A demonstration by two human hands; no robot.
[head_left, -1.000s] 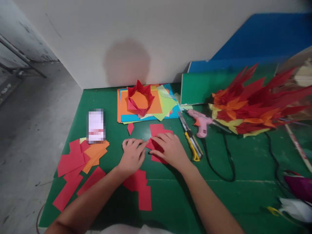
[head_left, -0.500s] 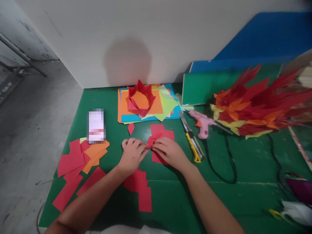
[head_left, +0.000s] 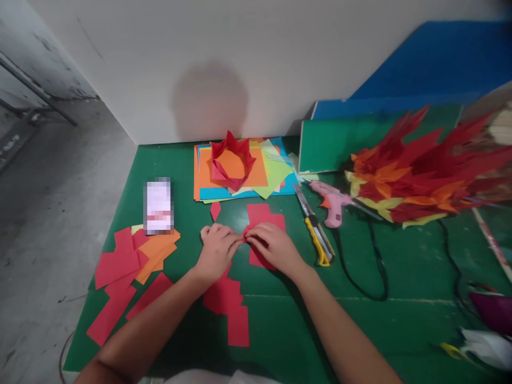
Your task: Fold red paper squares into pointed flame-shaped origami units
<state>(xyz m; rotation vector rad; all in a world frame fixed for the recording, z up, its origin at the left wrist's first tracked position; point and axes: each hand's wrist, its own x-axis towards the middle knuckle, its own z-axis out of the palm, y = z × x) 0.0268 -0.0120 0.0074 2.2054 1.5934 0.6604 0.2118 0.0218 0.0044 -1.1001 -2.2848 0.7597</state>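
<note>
Left hand (head_left: 216, 249) and right hand (head_left: 277, 248) knuckles-up on the green table mat (head_left: 360, 320), fingertips meeting over a small folded red paper piece (head_left: 245, 235). Pinched from both sides: left fingers curled and bunched at its left edge, right fingers pressed together at its right edge. Sits dead centre between the two hands, equally near each, on top of a flat red paper square (head_left: 264, 213) poking out beyond the right hand. Long axis too covered to tell. Well apart to the right, a yellow-handled utility knife (head_left: 314, 228) and a pink glue gun (head_left: 333, 205).
</note>
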